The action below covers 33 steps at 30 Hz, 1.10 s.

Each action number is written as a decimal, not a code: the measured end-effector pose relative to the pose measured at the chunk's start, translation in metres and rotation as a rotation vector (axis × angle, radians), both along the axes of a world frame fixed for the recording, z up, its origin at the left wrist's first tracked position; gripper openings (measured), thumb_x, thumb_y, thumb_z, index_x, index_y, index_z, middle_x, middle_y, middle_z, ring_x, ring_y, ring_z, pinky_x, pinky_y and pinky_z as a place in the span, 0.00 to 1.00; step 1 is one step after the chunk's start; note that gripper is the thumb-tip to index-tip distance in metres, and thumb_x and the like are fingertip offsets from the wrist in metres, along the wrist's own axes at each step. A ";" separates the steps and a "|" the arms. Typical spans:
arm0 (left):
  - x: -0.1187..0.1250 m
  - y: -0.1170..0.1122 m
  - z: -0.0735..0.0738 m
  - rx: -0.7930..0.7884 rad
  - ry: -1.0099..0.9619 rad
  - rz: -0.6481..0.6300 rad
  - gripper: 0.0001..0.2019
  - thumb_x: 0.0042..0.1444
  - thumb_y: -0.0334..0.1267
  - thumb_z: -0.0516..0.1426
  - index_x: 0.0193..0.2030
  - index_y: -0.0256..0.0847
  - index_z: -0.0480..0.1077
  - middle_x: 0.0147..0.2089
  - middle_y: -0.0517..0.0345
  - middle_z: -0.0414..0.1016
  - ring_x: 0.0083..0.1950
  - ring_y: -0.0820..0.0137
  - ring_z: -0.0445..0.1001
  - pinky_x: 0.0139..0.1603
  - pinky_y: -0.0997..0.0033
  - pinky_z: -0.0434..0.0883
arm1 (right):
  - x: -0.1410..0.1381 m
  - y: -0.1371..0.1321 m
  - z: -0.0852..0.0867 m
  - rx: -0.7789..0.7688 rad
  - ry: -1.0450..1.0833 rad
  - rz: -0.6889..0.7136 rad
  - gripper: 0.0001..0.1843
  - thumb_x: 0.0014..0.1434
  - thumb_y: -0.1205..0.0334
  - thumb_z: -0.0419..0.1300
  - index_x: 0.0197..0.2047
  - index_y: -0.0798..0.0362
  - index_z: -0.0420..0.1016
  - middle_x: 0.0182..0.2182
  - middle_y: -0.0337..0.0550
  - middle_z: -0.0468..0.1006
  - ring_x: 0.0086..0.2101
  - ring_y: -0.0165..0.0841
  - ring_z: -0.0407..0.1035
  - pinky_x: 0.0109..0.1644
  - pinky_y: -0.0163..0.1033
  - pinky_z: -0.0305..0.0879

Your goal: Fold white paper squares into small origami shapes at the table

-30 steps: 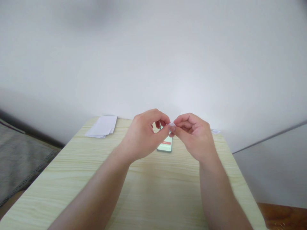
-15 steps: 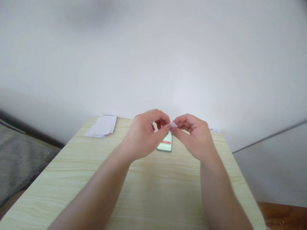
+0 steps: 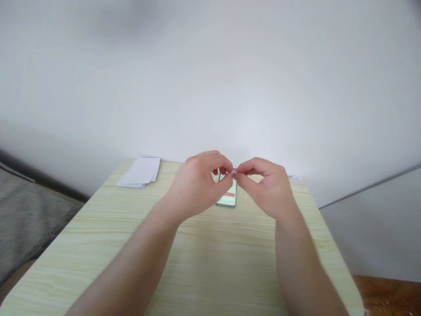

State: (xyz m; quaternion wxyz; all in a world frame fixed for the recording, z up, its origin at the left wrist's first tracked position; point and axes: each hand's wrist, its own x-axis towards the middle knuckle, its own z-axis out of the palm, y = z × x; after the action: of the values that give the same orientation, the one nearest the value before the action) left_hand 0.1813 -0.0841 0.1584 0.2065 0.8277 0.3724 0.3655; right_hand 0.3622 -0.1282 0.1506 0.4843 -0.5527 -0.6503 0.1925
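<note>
A small folded piece of white paper (image 3: 234,173) is pinched between my two hands, mostly hidden by the fingertips. My left hand (image 3: 204,186) grips it from the left with thumb and forefinger. From the right, my right hand (image 3: 265,186) does the same, its thumb and fingertips nearly meeting those of the left. Below and behind the fingertips a smartphone (image 3: 226,199) with a lit screen and a red bar lies on the table; its upper part is partly covered by the hands.
On the pale wood-grain table (image 3: 210,267), a stack of white paper sheets (image 3: 143,171) lies at the back left. A small white folded paper (image 3: 296,178) sits at the back right, close to the white wall (image 3: 210,79). Grey fabric (image 3: 29,219) shows at the far left.
The folded paper has turned or been pressed between my fingers, and less of it shows now. My right fingers have closed in tighter; both hands stay in nearly the same place.
</note>
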 end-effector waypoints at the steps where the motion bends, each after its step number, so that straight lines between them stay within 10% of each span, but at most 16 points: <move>1: 0.000 0.000 0.000 0.010 0.014 0.000 0.04 0.58 0.33 0.59 0.35 0.43 0.77 0.35 0.60 0.76 0.37 0.71 0.72 0.34 0.71 0.66 | 0.000 0.000 0.000 0.008 -0.016 -0.003 0.04 0.57 0.66 0.66 0.35 0.48 0.83 0.32 0.37 0.84 0.35 0.34 0.78 0.39 0.39 0.72; 33: 0.002 -0.003 0.002 -0.080 -0.240 -0.086 0.07 0.56 0.26 0.60 0.31 0.40 0.77 0.33 0.62 0.77 0.33 0.75 0.72 0.32 0.73 0.67 | -0.007 0.000 0.003 0.016 0.204 0.020 0.07 0.53 0.72 0.66 0.31 0.49 0.83 0.28 0.34 0.82 0.29 0.30 0.77 0.31 0.33 0.71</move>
State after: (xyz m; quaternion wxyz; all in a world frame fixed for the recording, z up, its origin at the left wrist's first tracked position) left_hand 0.1830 -0.0875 0.1609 0.2979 0.7844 0.3233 0.4375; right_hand 0.3554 -0.1283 0.1534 0.5506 -0.5197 -0.6046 0.2475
